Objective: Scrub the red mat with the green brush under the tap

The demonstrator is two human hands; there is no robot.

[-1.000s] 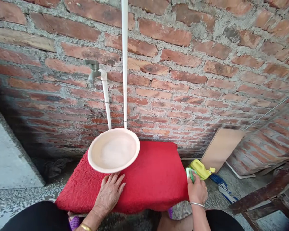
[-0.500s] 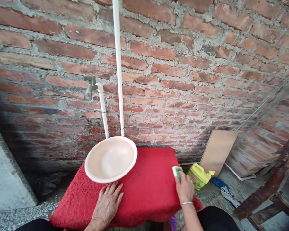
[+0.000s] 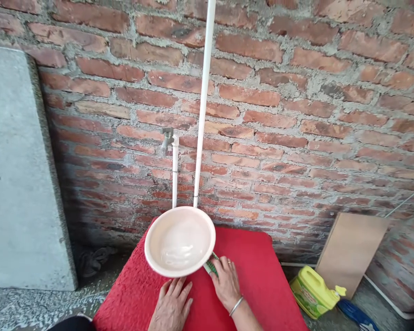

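With clock hours taken around the basin, a broad pale-grey slab (image 3: 19, 174) stands at 10 o'clock. A grey-green tap (image 3: 166, 139) on a white pipe is on the brick wall (image 3: 279, 158) near 12 o'clock. At 6 o'clock the left hand (image 3: 171, 305) lies with its fingers slightly spread on the red cloth (image 3: 258, 276) covering the worktop; its fingertips meet the rim in view, though I cannot tell whether they press it. The cream round plastic basin (image 3: 156, 239) sits on the cloth, apparently holding water. At 4 o'clock the right hand (image 3: 227, 282) pinches a green-and-white brush (image 3: 212, 266) just beside the basin, the brush partly hidden. The step in hand looks like working the brush along the cloth; moving it further calls for a firm grip and clearance from the rim. A yellow plastic jug (image 3: 312, 293) stands between 3 and 4.
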